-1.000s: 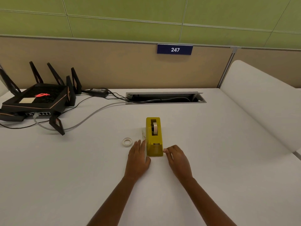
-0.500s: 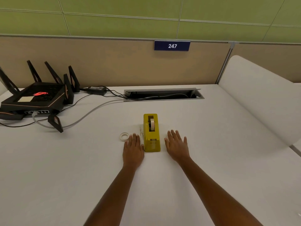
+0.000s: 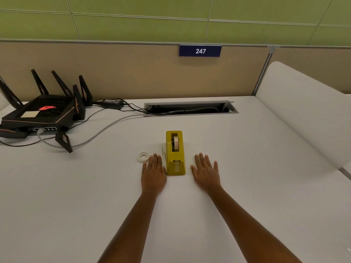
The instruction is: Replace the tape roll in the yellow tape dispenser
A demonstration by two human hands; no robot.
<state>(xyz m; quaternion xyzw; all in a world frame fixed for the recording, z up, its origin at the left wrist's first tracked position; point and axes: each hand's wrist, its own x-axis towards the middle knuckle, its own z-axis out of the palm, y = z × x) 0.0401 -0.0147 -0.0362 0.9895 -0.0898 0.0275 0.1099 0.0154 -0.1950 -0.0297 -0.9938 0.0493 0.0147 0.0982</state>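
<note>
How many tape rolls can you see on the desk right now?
2. One pale tape roll sits upright inside the yellow plastic tape dispenser. One flat white ring-shaped tape roll lies on the white desk, left of the dispenser, just beyond the left hand.

One yellow tape dispenser [image 3: 175,152], two tape rolls [image 3: 143,157] [image 3: 175,143], two hands [image 3: 153,174] [image 3: 206,172], one router [image 3: 40,114].

Both hands [image 3: 153,174] [image 3: 206,172] flat (palms down) flanking yellow tape dispenser [image 3: 175,153]; spare roll [image 3: 143,157] left.

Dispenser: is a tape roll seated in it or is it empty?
Loaded. A roll stands on edge in the slot of the yellow dispenser; another roll lies flat on the table.
</note>
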